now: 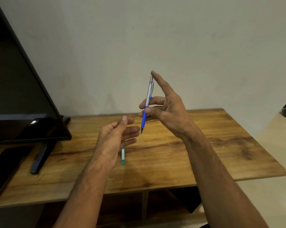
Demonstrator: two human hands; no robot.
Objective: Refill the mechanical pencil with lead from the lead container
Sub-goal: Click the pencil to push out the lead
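Pencil (147, 102) in right hand (168, 109), left hand (117, 135) above lead container (123, 156), monitor (15, 96) nearby

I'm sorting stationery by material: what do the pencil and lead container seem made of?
The pencil: silvery barrel and clip with a dull sheen, metal or metallised plastic; matte blue grip, probably rubber or plastic. The lead container: green plastic, seemingly translucent, with a white label.
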